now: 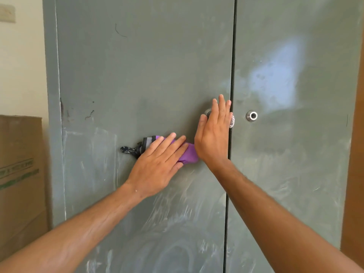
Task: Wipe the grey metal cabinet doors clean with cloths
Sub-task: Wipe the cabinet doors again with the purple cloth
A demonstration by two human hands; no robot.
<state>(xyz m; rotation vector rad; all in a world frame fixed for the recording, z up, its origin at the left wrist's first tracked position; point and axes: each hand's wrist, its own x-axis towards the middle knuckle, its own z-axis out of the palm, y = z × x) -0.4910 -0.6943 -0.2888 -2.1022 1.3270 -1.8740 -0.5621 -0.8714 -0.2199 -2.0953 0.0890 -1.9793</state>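
The grey metal cabinet fills the head view, with a left door and a right door, both streaked with pale smears. My left hand lies flat with straight fingers on a purple cloth, pressing it against the left door; a grey and black patterned end of the cloth sticks out to the left. My right hand presses flat on the left door's right edge, over a round knob. A bit of white netted cloth shows under its fingers.
A round metal lock sits on the right door. A cardboard box stands to the cabinet's left against a cream wall. A brown wooden surface runs along the right edge.
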